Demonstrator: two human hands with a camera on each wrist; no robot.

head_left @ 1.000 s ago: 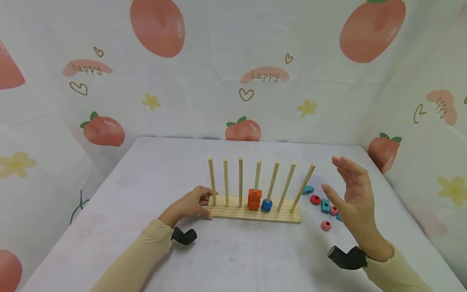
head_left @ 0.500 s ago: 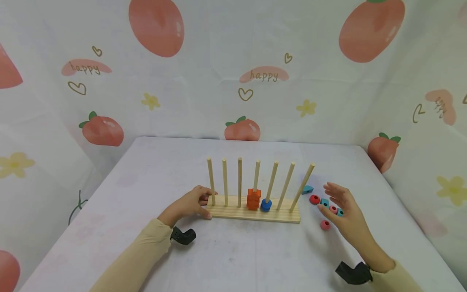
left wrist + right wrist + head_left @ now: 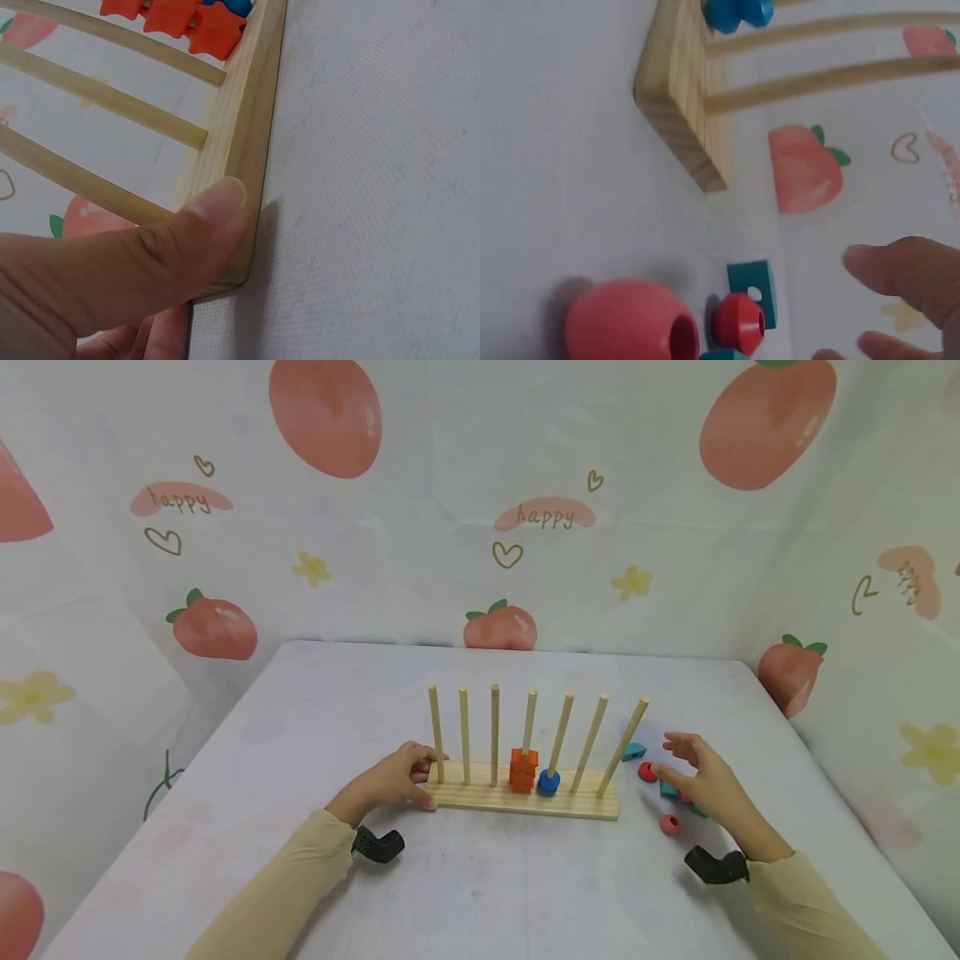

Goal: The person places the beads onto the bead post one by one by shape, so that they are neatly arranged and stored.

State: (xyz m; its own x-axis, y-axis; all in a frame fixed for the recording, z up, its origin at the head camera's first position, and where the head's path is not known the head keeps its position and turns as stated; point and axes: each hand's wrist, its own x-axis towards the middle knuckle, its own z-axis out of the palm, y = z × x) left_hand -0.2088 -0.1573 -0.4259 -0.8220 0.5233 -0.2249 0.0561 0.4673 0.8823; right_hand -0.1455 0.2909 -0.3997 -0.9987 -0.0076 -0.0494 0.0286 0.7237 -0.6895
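In the head view, grips one end of the wooden peg board [image 3: 480,801] with the left hand [image 3: 388,783], pinching the corner between thumb in front and curled fingers behind. Lies between both hands on the white tabletop [image 3: 480,885]. Carries orange stars [image 3: 523,770] midway between the hands and, one peg closer to the right hand, a blue bead [image 3: 548,782]. Hovers with the right hand [image 3: 705,778], thumb and fingers loosely parted, among a red bead [image 3: 648,772] at the thumb tip, teal pieces [image 3: 669,789] below and beyond the fingers, and a pink bead [image 3: 671,825] nearer the wrist.

In the left wrist view, presses the board's front edge with the thumb, tucking other fingers, partly hidden, round the end.

In the right wrist view, shows thumb and fingertips spread, clear of the red bead and pink bead.
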